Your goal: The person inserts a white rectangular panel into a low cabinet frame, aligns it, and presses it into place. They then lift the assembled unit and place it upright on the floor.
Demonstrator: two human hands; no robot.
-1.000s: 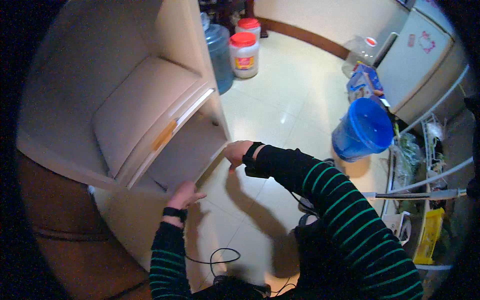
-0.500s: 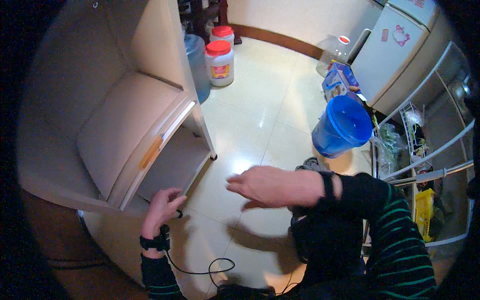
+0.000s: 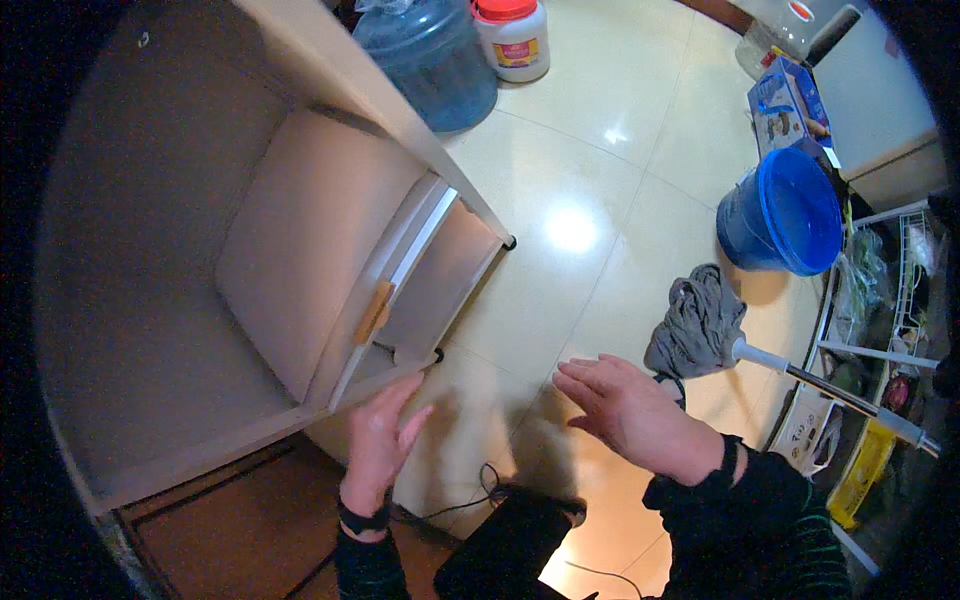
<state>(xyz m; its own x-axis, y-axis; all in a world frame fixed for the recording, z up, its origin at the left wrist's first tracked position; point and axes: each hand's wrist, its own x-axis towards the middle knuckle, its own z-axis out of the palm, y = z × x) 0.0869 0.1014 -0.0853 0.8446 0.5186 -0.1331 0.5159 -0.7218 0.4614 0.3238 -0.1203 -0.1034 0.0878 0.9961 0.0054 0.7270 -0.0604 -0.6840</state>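
Note:
My left hand [image 3: 380, 440] is empty, with thumb and fingers apart, just below the near corner of a white cabinet [image 3: 180, 440]. A drawer front with a wooden handle [image 3: 373, 314] lies in the cabinet's lower part, above an open bottom shelf [image 3: 432, 290]. To the right, over the tiled floor, my right hand [image 3: 635, 412] hangs in the air with fingers stretched and nothing in it. Beyond it a mop with a grey cloth head [image 3: 700, 325] rests on the floor, its metal pole running off to the right.
A blue bucket [image 3: 745, 228] stands at the right beside a blue box [image 3: 785, 105]. Far off are a large blue water bottle [image 3: 440, 85] and a red-lidded white jar [image 3: 520, 45]. A wire rack with a yellow basket [image 3: 862, 470] lines the right side. A black cable [image 3: 455, 510] lies on the floor.
The view has swung, bringing the cabinet closer and the whole mop head into sight. My right hand has moved back from the cabinet, its fingers spreading. The left stays near the cabinet corner.

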